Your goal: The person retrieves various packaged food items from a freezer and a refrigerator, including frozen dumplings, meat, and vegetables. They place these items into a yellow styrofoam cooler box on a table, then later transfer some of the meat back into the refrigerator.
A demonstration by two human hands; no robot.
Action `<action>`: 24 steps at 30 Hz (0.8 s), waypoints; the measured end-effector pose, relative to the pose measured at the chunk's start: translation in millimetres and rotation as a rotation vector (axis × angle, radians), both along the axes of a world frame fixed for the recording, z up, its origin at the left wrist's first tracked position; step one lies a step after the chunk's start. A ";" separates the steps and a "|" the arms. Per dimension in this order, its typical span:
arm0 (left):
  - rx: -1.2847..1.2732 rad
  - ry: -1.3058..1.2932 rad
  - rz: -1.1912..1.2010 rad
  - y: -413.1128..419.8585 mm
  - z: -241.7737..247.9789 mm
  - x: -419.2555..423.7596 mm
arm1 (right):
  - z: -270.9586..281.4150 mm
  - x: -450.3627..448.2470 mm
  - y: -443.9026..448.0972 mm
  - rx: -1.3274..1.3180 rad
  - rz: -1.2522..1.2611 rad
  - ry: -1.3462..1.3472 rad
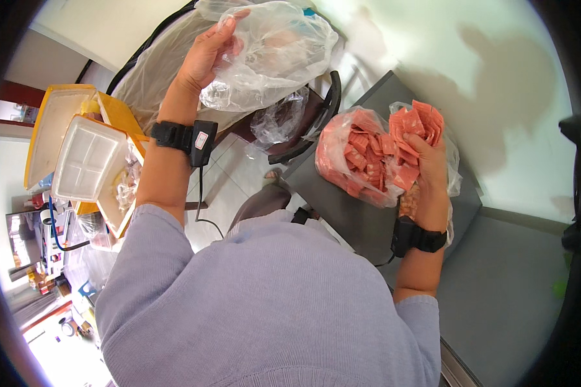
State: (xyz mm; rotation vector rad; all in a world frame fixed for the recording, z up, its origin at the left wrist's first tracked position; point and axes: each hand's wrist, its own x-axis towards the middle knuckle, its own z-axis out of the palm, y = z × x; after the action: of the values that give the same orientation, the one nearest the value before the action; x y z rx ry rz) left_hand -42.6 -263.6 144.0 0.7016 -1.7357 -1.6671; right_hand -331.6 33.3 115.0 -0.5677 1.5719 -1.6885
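Note:
My left hand [210, 51] is raised at the upper left, its fingers gripping the edge of a large clear plastic bag [285, 58]. Whether that bag has anything inside is hard to make out. On the right, my right hand [431, 167] is closed around a bunch of small pinkish-red printed packets [416, 121]. Just left of it, an open clear bag [325, 157] full of similar packets sits on a dark grey tabletop [314, 191]. Beneath my right wrist lies a clear pack of brownish-orange contents [408, 202], mostly covered.
A dark chair [305, 113] with crumpled clear plastic [278, 118] on it stands beyond the table. Yellow-and-white plastic bins [89, 155] are stacked left of my forearm. A pale wall [508, 159] borders the table's far right side.

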 end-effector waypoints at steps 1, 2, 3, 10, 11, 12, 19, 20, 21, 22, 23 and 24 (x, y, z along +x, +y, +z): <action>0.020 0.012 0.018 -5.5 -4.0 4.2 | 1.1 3.5 -2.6 0.031 0.021 0.025; 0.044 0.010 0.010 -10.9 -11.3 9.8 | 0.4 9.7 -4.5 0.044 0.040 0.044; 0.062 0.021 -0.006 -19.2 -21.0 12.0 | 1.6 14.6 -7.6 0.051 0.051 0.076; 0.292 0.062 -0.101 -79.7 -76.3 41.3 | 23.8 104.4 -124.0 0.016 0.292 -0.028; 0.317 0.043 -0.116 -85.4 -82.1 44.1 | 20.7 120.5 -152.1 -0.001 0.337 -0.091; 0.343 0.025 -0.134 -88.7 -83.3 45.9 | 9.3 130.7 -175.1 0.028 0.390 -0.143; 0.429 0.009 -0.077 -102.5 -120.2 73.5 | -145.7 198.3 -334.0 0.179 0.346 -0.597; 0.507 0.006 -0.082 -101.5 -124.9 81.5 | -162.9 208.7 -348.0 0.207 0.309 -0.572; 0.586 0.010 -0.086 -100.1 -127.1 89.3 | -168.3 221.4 -358.7 0.242 0.221 -0.445; 0.663 0.044 -0.032 -99.4 -130.3 94.6 | -173.7 234.1 -367.4 0.274 0.130 -0.315; 0.739 0.078 0.020 -98.6 -133.8 98.5 | -178.8 246.0 -375.8 0.303 0.037 -0.184; 0.808 0.107 0.043 -99.1 -132.8 96.7 | -220.0 248.8 -381.5 0.016 -0.053 -0.052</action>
State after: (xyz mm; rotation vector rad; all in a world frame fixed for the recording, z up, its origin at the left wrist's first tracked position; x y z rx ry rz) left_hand 54.1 -362.7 11.2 0.9570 -0.9186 -2.3273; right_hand -82.8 -348.2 -105.0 -0.4747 1.5740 -1.7148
